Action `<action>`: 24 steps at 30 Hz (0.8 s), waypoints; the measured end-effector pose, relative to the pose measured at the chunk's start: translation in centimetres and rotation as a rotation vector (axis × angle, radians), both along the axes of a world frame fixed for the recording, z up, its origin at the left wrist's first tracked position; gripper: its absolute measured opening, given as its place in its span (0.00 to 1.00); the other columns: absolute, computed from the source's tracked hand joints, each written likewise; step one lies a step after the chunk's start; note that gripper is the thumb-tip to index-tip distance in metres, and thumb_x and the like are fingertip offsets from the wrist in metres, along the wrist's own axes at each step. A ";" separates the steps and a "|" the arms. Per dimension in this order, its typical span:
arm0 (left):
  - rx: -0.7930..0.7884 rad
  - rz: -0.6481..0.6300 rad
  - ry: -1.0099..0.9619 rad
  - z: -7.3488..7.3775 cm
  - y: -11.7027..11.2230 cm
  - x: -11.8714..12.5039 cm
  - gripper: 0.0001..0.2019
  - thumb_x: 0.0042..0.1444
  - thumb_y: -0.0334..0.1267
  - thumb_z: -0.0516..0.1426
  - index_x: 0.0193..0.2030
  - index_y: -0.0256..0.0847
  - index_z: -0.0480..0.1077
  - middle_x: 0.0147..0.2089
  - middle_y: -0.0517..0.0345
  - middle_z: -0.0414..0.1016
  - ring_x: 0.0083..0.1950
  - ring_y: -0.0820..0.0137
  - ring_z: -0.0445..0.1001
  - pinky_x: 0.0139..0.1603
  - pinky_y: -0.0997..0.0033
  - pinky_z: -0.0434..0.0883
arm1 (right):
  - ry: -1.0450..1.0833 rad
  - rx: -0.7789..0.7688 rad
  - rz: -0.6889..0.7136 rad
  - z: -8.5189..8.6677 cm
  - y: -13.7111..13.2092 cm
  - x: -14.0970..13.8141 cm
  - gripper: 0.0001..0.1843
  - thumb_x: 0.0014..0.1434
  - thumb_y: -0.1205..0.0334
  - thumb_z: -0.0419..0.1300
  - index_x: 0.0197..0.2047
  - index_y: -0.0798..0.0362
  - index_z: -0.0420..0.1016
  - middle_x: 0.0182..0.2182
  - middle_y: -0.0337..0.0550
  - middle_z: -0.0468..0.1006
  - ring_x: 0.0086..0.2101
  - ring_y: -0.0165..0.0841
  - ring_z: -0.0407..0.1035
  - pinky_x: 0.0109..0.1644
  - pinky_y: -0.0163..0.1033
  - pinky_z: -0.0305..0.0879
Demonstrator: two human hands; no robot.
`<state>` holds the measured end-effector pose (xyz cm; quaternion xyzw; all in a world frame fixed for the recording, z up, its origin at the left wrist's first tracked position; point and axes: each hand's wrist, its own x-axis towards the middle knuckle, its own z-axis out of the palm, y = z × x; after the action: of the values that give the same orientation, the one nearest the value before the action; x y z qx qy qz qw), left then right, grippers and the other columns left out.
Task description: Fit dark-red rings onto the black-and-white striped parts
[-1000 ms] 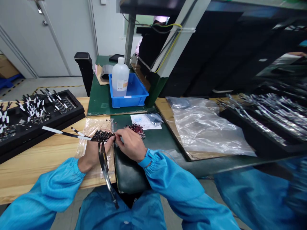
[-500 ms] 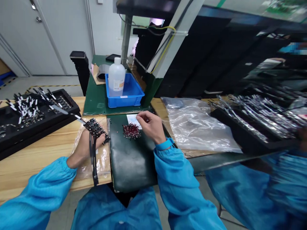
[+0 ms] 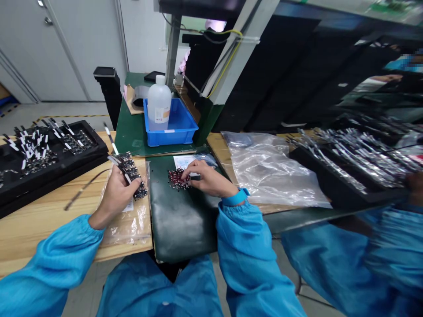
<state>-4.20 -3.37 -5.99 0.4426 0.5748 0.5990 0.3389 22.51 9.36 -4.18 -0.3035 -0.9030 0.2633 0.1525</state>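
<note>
My left hand [image 3: 115,194] is closed around a small black circuit board [image 3: 133,174] with thin black-and-white flex strips trailing from it, held over a clear plastic bag [image 3: 130,220] on the wooden bench. My right hand [image 3: 208,179] rests on the dark green mat [image 3: 180,224], fingertips pinched at the edge of a pile of small dark red parts [image 3: 176,178]. Whether a part is between the fingers is too small to tell. Both arms wear blue sleeves.
A black tray [image 3: 49,154] of similar boards lies at the left. A blue bin [image 3: 178,127] with a white bottle [image 3: 159,105] stands behind the mat. Clear plastic sheeting [image 3: 274,171] and another black tray [image 3: 350,171] lie at the right, beside another person's blue sleeve [image 3: 380,246].
My right hand left the board, lifted past the red pile, then came down onto it. My left hand turned the board and its strips swung upward and to the left.
</note>
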 end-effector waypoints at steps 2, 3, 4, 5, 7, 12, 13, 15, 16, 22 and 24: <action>-0.002 -0.003 -0.047 -0.1 -0.1 0.1 0.24 0.50 0.36 0.66 0.50 0.44 0.61 0.34 0.65 0.73 0.32 0.71 0.75 0.34 0.72 0.74 | -0.031 0.007 0.007 -0.2 -0.1 -0.3 0.15 0.55 0.74 0.66 0.43 0.47 0.83 0.42 0.46 0.73 0.46 0.40 0.65 0.55 0.48 0.61; -0.014 -0.016 -0.063 -0.1 -0.2 0.1 0.23 0.50 0.36 0.66 0.50 0.45 0.61 0.33 0.66 0.72 0.30 0.72 0.75 0.32 0.73 0.74 | -0.038 0.018 0.007 -0.4 -0.2 -0.5 0.15 0.55 0.74 0.67 0.43 0.47 0.83 0.42 0.46 0.73 0.46 0.40 0.65 0.55 0.48 0.61; -0.027 -0.031 -0.077 -0.1 -0.2 0.2 0.23 0.51 0.37 0.66 0.50 0.45 0.60 0.32 0.66 0.72 0.29 0.71 0.75 0.30 0.72 0.74 | -0.041 0.028 0.002 -0.5 -0.3 -0.7 0.14 0.55 0.73 0.68 0.42 0.46 0.84 0.42 0.46 0.72 0.45 0.40 0.65 0.55 0.48 0.61; -0.040 -0.049 -0.092 0.0 -0.3 0.2 0.23 0.51 0.37 0.66 0.50 0.46 0.60 0.32 0.67 0.72 0.27 0.70 0.76 0.28 0.72 0.75 | -0.043 0.036 -0.005 -0.6 -0.3 -0.8 0.13 0.55 0.72 0.69 0.42 0.46 0.84 0.42 0.47 0.72 0.45 0.40 0.64 0.55 0.48 0.61; -0.071 -0.086 -0.124 0.2 -0.4 0.3 0.25 0.51 0.38 0.66 0.52 0.46 0.59 0.31 0.66 0.72 0.26 0.67 0.78 0.26 0.70 0.75 | -0.039 0.041 -0.027 -0.8 -0.3 -1.1 0.10 0.55 0.70 0.70 0.40 0.46 0.85 0.42 0.47 0.72 0.45 0.40 0.64 0.54 0.49 0.60; -0.122 -0.199 -0.266 0.2 -0.4 0.0 0.26 0.52 0.39 0.67 0.54 0.45 0.60 0.32 0.65 0.72 0.26 0.69 0.76 0.23 0.71 0.74 | 0.086 -0.011 -0.001 -1.1 0.2 -1.3 0.05 0.55 0.68 0.70 0.34 0.48 0.85 0.37 0.45 0.73 0.43 0.38 0.67 0.53 0.48 0.62; -0.120 -0.235 -0.300 0.1 -0.4 -0.1 0.27 0.51 0.37 0.67 0.54 0.45 0.60 0.34 0.64 0.73 0.27 0.70 0.76 0.25 0.72 0.74 | 0.151 -0.034 0.009 -1.1 0.2 -1.4 0.05 0.56 0.68 0.70 0.34 0.48 0.85 0.37 0.44 0.74 0.42 0.37 0.68 0.53 0.47 0.63; -0.119 -0.311 -0.350 0.1 -0.5 -0.3 0.30 0.49 0.33 0.68 0.56 0.46 0.59 0.37 0.63 0.73 0.29 0.72 0.75 0.27 0.72 0.76 | 0.310 -0.099 0.012 -1.0 0.2 -1.7 0.02 0.56 0.64 0.69 0.34 0.49 0.85 0.36 0.43 0.76 0.41 0.36 0.70 0.51 0.46 0.65; -0.121 -0.345 -0.363 0.1 -0.5 -0.3 0.32 0.49 0.32 0.68 0.58 0.47 0.58 0.37 0.63 0.73 0.30 0.72 0.74 0.28 0.71 0.76 | 0.384 -0.146 0.001 -0.9 0.1 -1.9 0.02 0.57 0.62 0.69 0.34 0.49 0.84 0.36 0.43 0.77 0.40 0.36 0.71 0.50 0.45 0.66; -0.072 -0.381 -0.318 -0.2 -0.1 -0.2 0.37 0.48 0.31 0.69 0.61 0.47 0.57 0.41 0.60 0.75 0.36 0.71 0.77 0.34 0.72 0.78 | 0.667 -0.421 -0.307 -0.9 -0.1 -2.7 0.10 0.52 0.55 0.71 0.35 0.52 0.83 0.34 0.42 0.83 0.36 0.35 0.75 0.45 0.42 0.69; -0.079 -0.343 -0.290 -0.3 0.1 -0.3 0.35 0.48 0.32 0.70 0.61 0.46 0.59 0.44 0.58 0.76 0.40 0.69 0.78 0.38 0.71 0.79 | 0.677 -0.462 -0.353 -1.2 0.0 -2.7 0.11 0.50 0.55 0.72 0.35 0.53 0.83 0.33 0.42 0.83 0.35 0.35 0.75 0.45 0.42 0.70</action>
<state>-4.46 -3.32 -6.32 0.4295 0.4597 0.5669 0.5318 19.80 9.35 -5.33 -0.3758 -0.6539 0.5125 0.4105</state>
